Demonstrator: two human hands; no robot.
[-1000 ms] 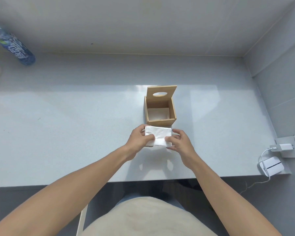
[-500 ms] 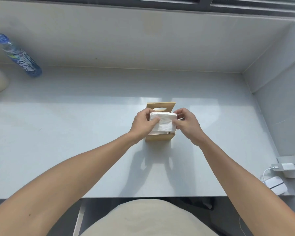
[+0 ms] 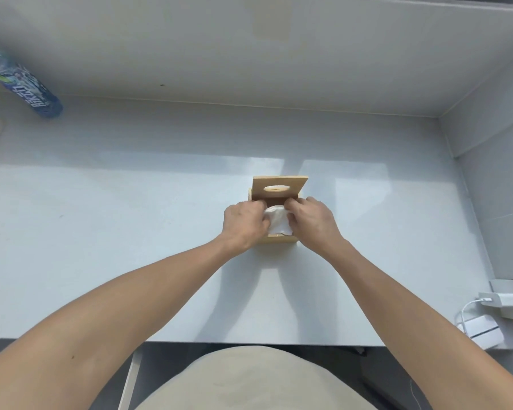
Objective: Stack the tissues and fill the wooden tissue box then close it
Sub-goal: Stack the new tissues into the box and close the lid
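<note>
A small wooden tissue box stands in the middle of the white counter. Its hinged lid, with an oval slot, is tipped up at the far side. A white stack of tissues sits partly inside the open top, bulging above the rim. My left hand grips the stack's left edge and covers the box's left wall. My right hand grips the stack's right edge over the right wall. Fingertips of both hands reach down into the box, where the lower part of the stack is hidden.
A blue water bottle lies at the far left near the back wall. A white charger with a cable and a white box sit at the right front corner. A wall rises along the right side.
Both hands lifted the tissue stack from the counter in front of the box, carried it over the open top, and have now pushed it down into the box.
</note>
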